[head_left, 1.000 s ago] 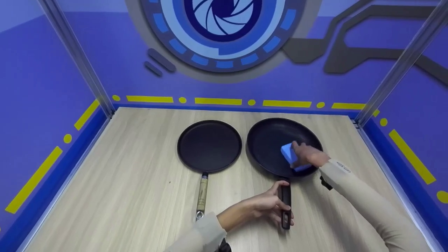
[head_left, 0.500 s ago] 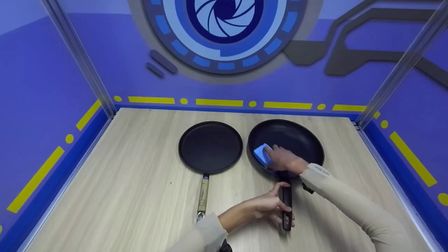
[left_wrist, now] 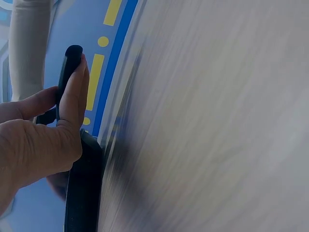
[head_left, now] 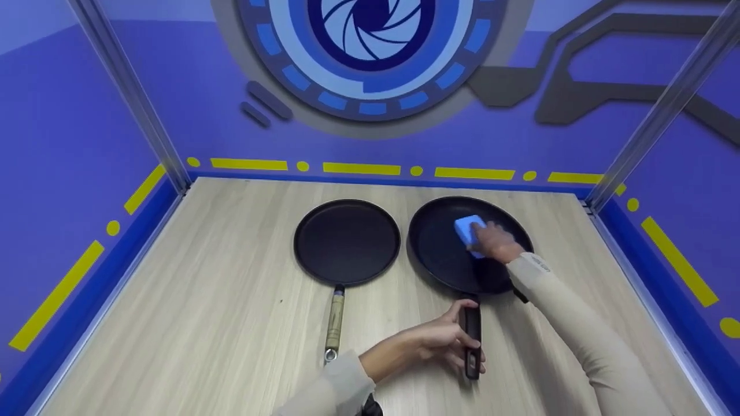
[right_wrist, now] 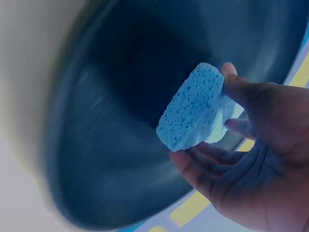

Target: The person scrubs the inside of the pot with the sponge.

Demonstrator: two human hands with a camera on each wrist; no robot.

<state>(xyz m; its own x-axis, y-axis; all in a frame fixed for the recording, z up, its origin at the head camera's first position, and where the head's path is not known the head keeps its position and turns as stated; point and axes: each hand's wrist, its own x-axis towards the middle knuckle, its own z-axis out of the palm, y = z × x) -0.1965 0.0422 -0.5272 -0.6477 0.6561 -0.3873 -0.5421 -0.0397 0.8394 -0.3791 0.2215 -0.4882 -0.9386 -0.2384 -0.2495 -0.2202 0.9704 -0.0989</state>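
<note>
A deep black frying pan [head_left: 439,254] stands on the right half of the wooden table. My left hand [head_left: 442,338] grips its black handle [head_left: 473,329], thumb and fingers on either side; the left wrist view shows the same grip on the handle [left_wrist: 67,77]. Inside the pan, my right hand [head_left: 496,241] holds a blue sponge [head_left: 467,228] against the cooking surface. In the right wrist view the thumb and fingers pinch the porous sponge [right_wrist: 195,108] at its ends, over the dark pan floor [right_wrist: 120,125].
Left of the frying pan lies a flat black griddle pan [head_left: 347,242] with a wood-look handle [head_left: 335,320] pointing toward me. Blue panels with yellow marks [head_left: 361,169] close off the table [head_left: 219,277] at the back and both sides.
The sponge in my right hand swept from the pan's lower right to its left side, then back up to the middle. My left hand stays on the handle.
</note>
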